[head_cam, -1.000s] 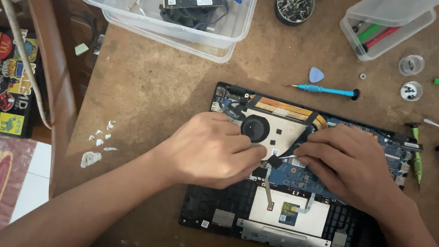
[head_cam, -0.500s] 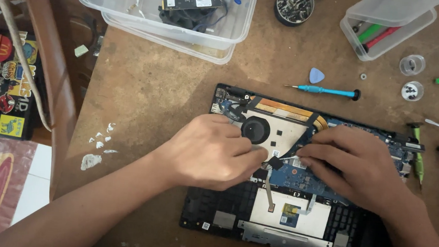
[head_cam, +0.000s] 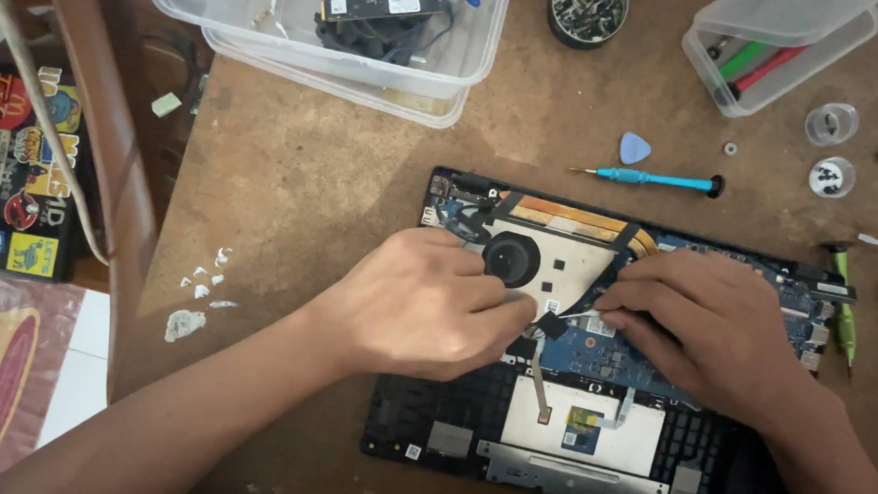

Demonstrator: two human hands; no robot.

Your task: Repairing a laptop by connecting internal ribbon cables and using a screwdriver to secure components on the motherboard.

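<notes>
An opened laptop chassis (head_cam: pixel 429 432) lies on the brown table, its cooling fan (head_cam: pixel 512 258), copper heat pipe (head_cam: pixel 571 215) and blue circuit board (head_cam: pixel 594 350) exposed. My left hand (head_cam: pixel 421 301) rests on the chassis just left of the fan, fingers curled and pressing near a small black connector (head_cam: pixel 552 324). My right hand (head_cam: pixel 700 326) lies over the blue board, fingertips pinching a thin white cable (head_cam: pixel 576 312) beside that connector. The touchpad plate (head_cam: pixel 599 436) with its flat ribbon sits below both hands.
A blue screwdriver (head_cam: pixel 648 178) and blue pick (head_cam: pixel 634 147) lie above the laptop. Clear plastic bins (head_cam: pixel 270 28) hold parts at the top; another bin (head_cam: pixel 780 49) holds tools. A round screw tin (head_cam: pixel 587 9), small cups (head_cam: pixel 831 124) and tools (head_cam: pixel 842 298) lie at right. A chair rail (head_cam: pixel 104 139) stands left.
Both hands stay almost still over the board. My right fingertips have shifted slightly on the thin white cable near the connector.
</notes>
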